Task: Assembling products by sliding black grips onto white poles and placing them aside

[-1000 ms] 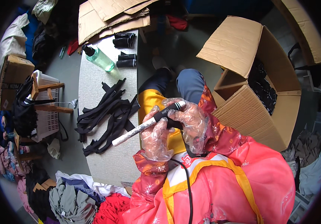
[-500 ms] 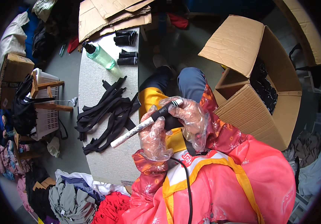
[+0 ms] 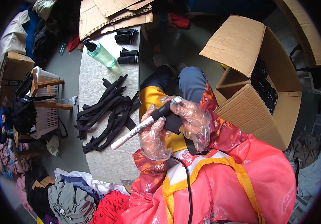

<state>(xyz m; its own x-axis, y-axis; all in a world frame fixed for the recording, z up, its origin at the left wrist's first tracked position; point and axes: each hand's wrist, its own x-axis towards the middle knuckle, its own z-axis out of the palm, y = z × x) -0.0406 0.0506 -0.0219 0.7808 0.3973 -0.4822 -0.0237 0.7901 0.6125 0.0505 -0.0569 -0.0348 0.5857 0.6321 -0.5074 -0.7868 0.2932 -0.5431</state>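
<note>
In my lap area I hold a pale, speckled rod (image 3: 130, 136) slanting from lower left to upper right. Black fabric (image 3: 163, 111) is wrapped around its upper part, and a loose black flap (image 3: 174, 123) hangs below. My left hand (image 3: 153, 139), in a clear plastic glove, grips the rod just below the wrap. Fingers of my right hand (image 3: 193, 118), gloved the same way, close around the rod's upper end and the fabric. Loose black strips (image 3: 108, 108) lie on the grey table (image 3: 106, 168) to the left.
A green spray bottle (image 3: 102, 56) and several small black rolls (image 3: 128, 59) stand or lie on the table near flat cardboard (image 3: 112, 18). At right an open carton (image 3: 238, 108) holds black items. Clothes (image 3: 71, 199), a wooden stool (image 3: 52, 105) and a white basket (image 3: 45, 125) are at left.
The fabric on the rod has turned slightly, and a small pale print on it now shows. My right hand has shifted a little down and right; the loose flap shows more.
</note>
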